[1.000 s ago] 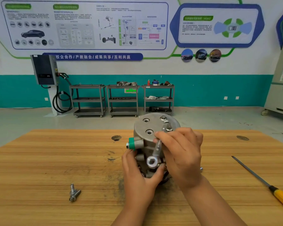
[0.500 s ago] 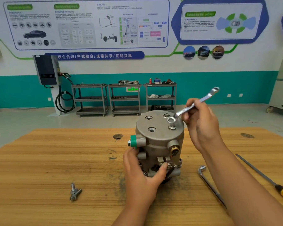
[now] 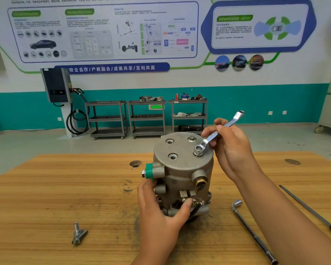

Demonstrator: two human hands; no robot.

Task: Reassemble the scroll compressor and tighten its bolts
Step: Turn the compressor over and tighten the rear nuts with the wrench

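The grey scroll compressor (image 3: 182, 169) stands upright on the wooden table (image 3: 65, 188), with a green-capped port on its left side. My left hand (image 3: 161, 213) grips its lower body from the front. My right hand (image 3: 231, 148) holds a silver wrench (image 3: 218, 132), and the wrench's ring end sits on a bolt (image 3: 198, 152) at the right of the top cover. A second bolt (image 3: 191, 139) stands further back on the cover. Two holes (image 3: 172, 156) in the cover show no bolt head.
Two loose bolts (image 3: 78, 234) lie on the table at the front left. An L-shaped socket wrench (image 3: 252, 232) lies to the right of the compressor. Further right lies a long yellow-handled tool (image 3: 313, 215). Shelf carts (image 3: 147, 117) stand by the far wall.
A second ago my right hand was in front of the compressor with the wrench hanging down. It has since swung to the right, setting the ring end on the right-hand bolt. My left hand stayed put.
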